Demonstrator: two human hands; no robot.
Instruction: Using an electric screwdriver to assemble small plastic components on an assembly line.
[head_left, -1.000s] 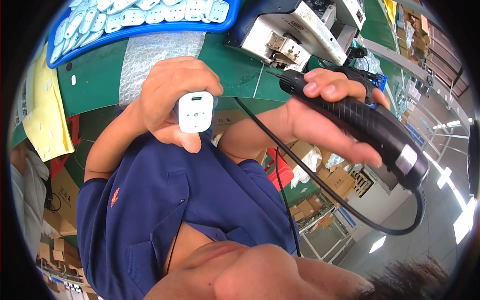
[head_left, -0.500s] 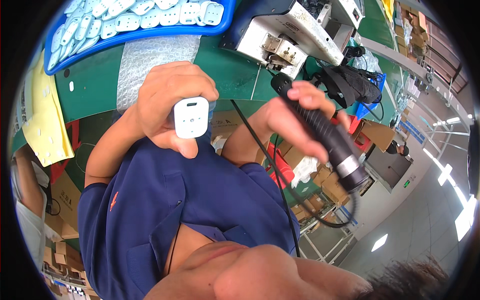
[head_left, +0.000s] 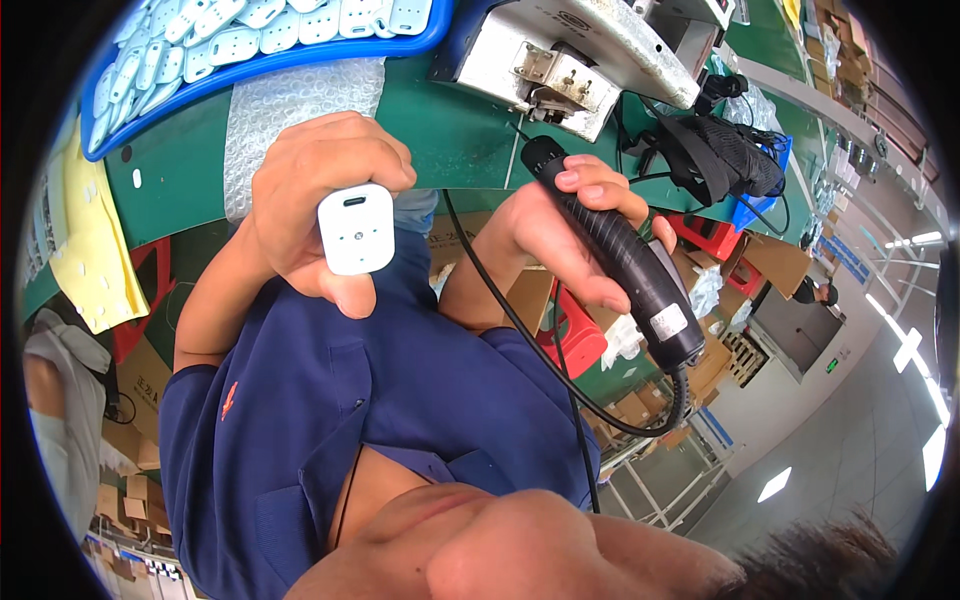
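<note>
My left hand [head_left: 325,200] is closed around a white rounded plastic housing [head_left: 357,228]. The housing's flat face shows a dark slot near the top, a small spot in the centre and several tiny holes. To the right, my right hand [head_left: 575,235] grips a black electric screwdriver [head_left: 625,260]. It slants, with its nose at the upper left near the metal machine [head_left: 570,80] and a black cable leaving its lower end. Housing and screwdriver are apart.
A blue tray [head_left: 270,60] full of similar housings stands on the green table [head_left: 440,120], beside bubble wrap [head_left: 300,100]. Yellow paper [head_left: 90,250] hangs at the left edge. A black bag-like object [head_left: 700,155] lies at right. Red stools [head_left: 575,335] stand below the table.
My right hand and the screwdriver have shifted left, and the screwdriver's lower end has swung left. The left hand with the housing sits slightly further left. The whole view has moved a little.
</note>
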